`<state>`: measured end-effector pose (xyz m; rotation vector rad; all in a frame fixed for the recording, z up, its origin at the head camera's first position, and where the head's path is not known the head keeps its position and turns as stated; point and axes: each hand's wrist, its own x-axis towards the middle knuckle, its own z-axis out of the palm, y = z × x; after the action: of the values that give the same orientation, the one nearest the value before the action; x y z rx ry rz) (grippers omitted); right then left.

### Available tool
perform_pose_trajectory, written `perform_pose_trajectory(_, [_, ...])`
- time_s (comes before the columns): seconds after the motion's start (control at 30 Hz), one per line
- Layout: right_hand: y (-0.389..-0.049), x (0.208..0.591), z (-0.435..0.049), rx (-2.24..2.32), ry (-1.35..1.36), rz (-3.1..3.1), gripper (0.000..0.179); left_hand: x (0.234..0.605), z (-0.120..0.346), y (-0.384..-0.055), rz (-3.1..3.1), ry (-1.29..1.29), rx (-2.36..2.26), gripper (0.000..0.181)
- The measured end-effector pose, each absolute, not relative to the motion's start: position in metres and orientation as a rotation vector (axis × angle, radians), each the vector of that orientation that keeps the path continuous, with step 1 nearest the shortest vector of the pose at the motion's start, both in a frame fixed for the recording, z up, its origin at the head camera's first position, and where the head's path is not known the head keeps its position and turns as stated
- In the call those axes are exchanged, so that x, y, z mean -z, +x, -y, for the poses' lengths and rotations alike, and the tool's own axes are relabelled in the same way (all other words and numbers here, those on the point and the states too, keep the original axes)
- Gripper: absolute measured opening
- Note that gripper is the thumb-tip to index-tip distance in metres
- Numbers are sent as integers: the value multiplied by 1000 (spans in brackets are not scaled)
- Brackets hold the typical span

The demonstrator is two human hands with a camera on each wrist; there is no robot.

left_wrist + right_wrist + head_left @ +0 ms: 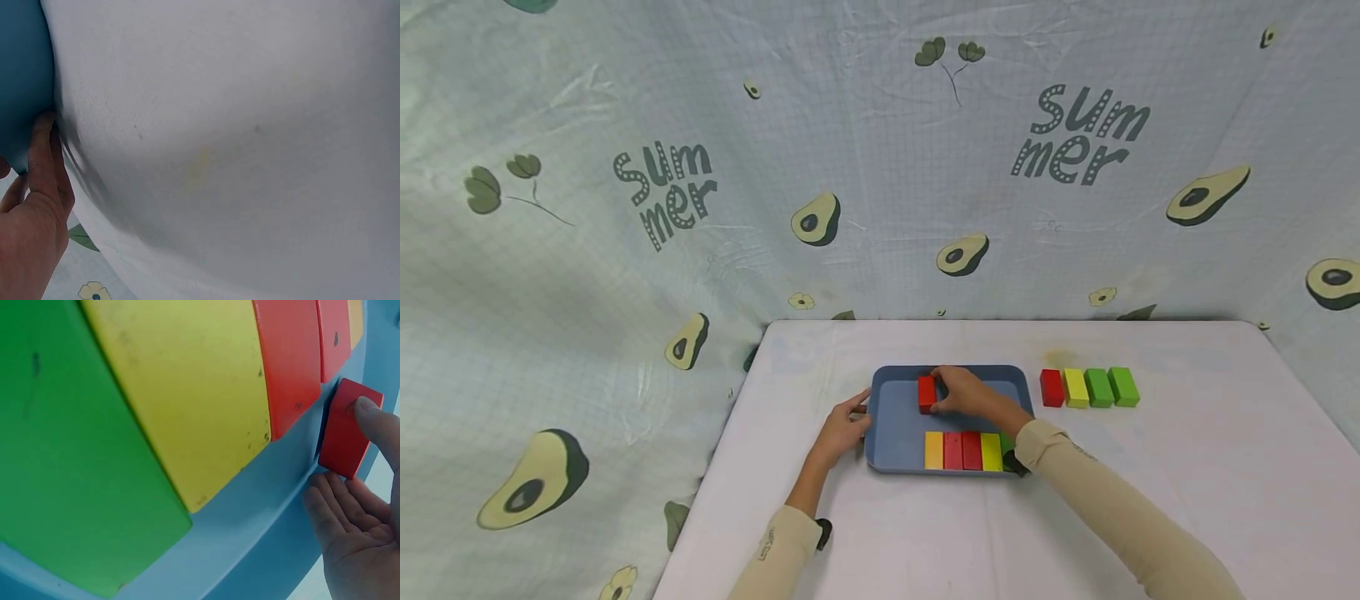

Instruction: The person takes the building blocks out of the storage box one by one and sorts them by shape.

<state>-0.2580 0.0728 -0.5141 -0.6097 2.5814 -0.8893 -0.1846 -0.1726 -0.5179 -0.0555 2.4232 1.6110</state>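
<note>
My right hand (962,392) pinches a red block (927,394) between thumb and fingers, inside the blue tray (895,437) near its far side. In the right wrist view the thumb lies on the same red block (351,428), with the fingers at its lower end. Along the tray's near side a row of blocks stands side by side: orange-yellow (933,451), red (952,451), red (972,451), yellow (991,452) and green, the last partly hidden by my right wrist. My left hand (844,429) touches the tray's left rim with extended fingers (41,159).
Right of the tray, a second row stands on the white table (1187,467): a red block (1052,388), a yellow block (1076,388) and two green blocks (1100,388). A cloth printed with avocados (816,219) hangs behind the table and at its left.
</note>
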Motion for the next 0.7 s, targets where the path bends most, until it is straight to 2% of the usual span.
perform_pose_trajectory(0.7, [-254,482,-103,1000,-571,-2516,63,517,171,-184,-2431,-70,-1603,56])
